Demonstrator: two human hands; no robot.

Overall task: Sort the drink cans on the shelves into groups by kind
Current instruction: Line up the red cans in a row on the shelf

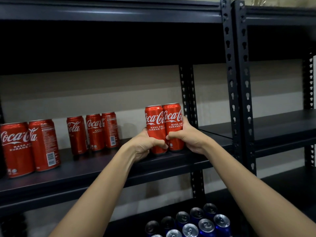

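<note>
two red coca-cola cans stand upright and touching, side by side, on the middle shelf (171,161) near its right end, just left of a back post (188,93). the left hand (147,144) grips the left can (154,124) low down, fingers curled round its base and thumb across the front. the right hand (186,135) grips the right can (172,120), fingers wrapped behind it and thumb pressed on its lower front. the two thumbs nearly meet where the cans touch. whether the cans rest on the shelf or sit just above it, i cannot tell.

further left on the same shelf stands a trio of red cans (93,132), close together toward the back. well left again, nearer the front edge, stands a pair of red cans (30,147), touching, one showing its barcode.

on the shelf below, a cluster of blue cans (193,221) with silver tops stands in rows. a second black rack (282,127) adjoins on the right.
</note>
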